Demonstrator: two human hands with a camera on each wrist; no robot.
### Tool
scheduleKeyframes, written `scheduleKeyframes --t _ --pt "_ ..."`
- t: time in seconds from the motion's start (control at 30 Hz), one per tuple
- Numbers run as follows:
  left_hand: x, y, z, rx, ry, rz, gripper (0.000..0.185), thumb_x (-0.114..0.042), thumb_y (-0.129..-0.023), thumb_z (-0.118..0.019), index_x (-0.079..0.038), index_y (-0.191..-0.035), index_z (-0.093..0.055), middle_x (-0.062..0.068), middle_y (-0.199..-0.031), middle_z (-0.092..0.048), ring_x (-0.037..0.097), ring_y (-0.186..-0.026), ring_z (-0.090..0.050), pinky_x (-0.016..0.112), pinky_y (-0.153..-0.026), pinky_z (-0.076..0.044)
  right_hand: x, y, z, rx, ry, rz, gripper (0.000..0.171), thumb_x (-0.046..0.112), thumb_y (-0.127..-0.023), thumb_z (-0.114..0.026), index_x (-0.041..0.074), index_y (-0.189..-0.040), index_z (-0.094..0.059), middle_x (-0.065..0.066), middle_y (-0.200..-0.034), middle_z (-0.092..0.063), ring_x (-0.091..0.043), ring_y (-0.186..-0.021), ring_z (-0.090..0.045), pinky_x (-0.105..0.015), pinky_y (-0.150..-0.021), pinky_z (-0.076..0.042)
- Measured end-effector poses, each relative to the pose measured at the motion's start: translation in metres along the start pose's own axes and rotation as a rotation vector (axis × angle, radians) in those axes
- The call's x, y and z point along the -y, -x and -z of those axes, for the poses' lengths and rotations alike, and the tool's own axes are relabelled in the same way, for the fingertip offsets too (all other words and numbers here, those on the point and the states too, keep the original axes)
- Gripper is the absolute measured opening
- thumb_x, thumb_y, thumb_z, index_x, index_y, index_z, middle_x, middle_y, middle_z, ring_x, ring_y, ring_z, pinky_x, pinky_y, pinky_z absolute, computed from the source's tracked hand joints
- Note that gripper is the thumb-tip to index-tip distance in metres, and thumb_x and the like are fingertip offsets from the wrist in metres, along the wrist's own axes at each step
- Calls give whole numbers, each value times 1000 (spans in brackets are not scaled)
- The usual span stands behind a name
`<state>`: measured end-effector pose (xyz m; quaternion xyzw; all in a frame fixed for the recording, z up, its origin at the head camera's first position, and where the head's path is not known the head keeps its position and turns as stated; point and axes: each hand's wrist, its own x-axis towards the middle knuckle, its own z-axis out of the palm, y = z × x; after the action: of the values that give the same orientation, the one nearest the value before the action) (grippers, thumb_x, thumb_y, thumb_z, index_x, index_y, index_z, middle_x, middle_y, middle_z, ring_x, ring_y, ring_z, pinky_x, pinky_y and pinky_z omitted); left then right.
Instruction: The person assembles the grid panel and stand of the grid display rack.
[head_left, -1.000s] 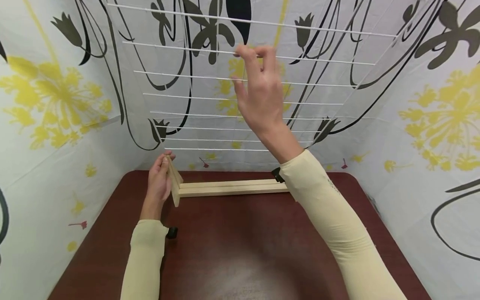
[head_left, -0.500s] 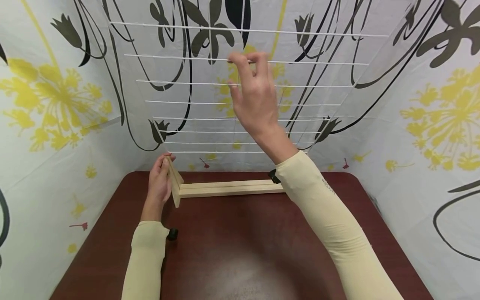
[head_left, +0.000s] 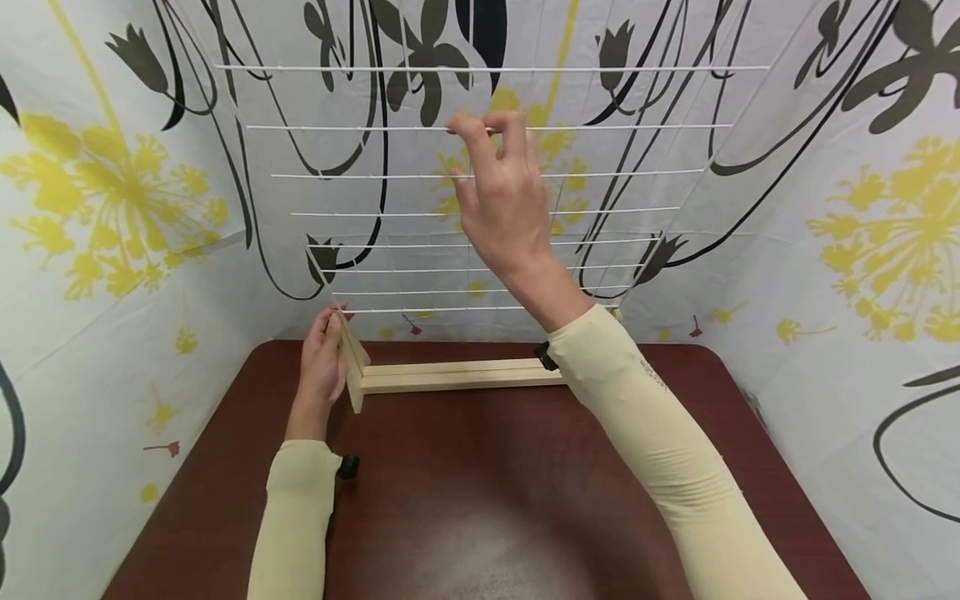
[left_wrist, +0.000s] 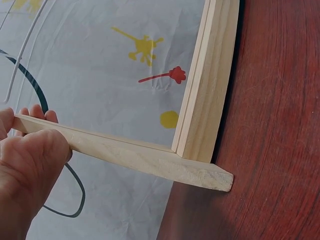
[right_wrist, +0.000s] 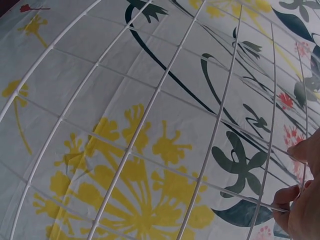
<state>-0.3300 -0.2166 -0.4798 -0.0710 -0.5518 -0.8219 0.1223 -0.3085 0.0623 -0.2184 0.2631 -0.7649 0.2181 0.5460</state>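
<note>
A white wire grid panel [head_left: 360,214] slants up and back above the table. My right hand [head_left: 506,196] grips one of its upper wires, fingers hooked over it. In the right wrist view, the same hand [right_wrist: 305,200] curls round wires at the right edge of the grid [right_wrist: 129,151]. Below it stands a pale wooden frame [head_left: 457,383] with a long crossbar and upright end pieces. My left hand [head_left: 322,358] pinches the top of its left end piece [left_wrist: 135,155]. My right forearm hides most of the frame's right end. Whether grid and frame touch, I cannot tell.
The dark red-brown table [head_left: 465,483] has rounded far corners. A white sheet [head_left: 112,317] printed with yellow, grey and red flowers hangs round the back and both sides, close behind the grid.
The grid has come down a little, its lowest wire nearer the wooden frame. My right hand has moved down and slightly left with it. My left hand keeps its hold.
</note>
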Motion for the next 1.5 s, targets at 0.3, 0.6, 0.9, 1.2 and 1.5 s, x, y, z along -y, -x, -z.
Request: scheduleKeyframes --t 0.3,0.6,0.9,1.2,1.5 --pt "2 -1 1 18 3 -24 40 -24 -115 -42 -1 -147 -45 0 -133 -55 10 -125 -48 20 -100 -45 2 3 -4 -5 -18 -36 43 9 -95 -77 16 -133 -59 -16 -126 -54 -34 -107 -59 -41 -81 -59" --pt "2 -1 1 -2 11 -29 38 -23 -115 -43 -3 -148 -47 -1 -135 -56 21 -138 -44 19 -105 -44 -4 4 -8 8 -24 -41 43 6 -95 -75 16 -134 -58 -16 -127 -54 -35 -108 -59 -40 -89 -56" --pt "5 -3 0 -12 -12 -49 34 -20 -115 -43 -5 -144 -50 -3 -133 -59 13 -135 -46 18 -107 -43 -6 5 -12 30 -15 -72 43 6 -95 -75 18 -133 -58 -14 -127 -53 -34 -110 -59 -42 -85 -59" --pt "6 -4 1 4 -8 -93 39 -21 -115 -43 2 -145 -46 4 -134 -57 13 -136 -45 20 -111 -39 -3 6 -21 72 21 -71 43 10 -96 -75 21 -134 -59 -13 -127 -54 -34 -118 -60 -46 -82 -60" --pt "5 -2 0 -16 10 -89 38 -20 -114 -44 2 -145 -47 0 -128 -61 14 -133 -48 20 -109 -42 -1 11 -27 99 15 -71 46 8 -95 -76 21 -135 -57 -14 -127 -53 -35 -118 -59 -46 -83 -61"
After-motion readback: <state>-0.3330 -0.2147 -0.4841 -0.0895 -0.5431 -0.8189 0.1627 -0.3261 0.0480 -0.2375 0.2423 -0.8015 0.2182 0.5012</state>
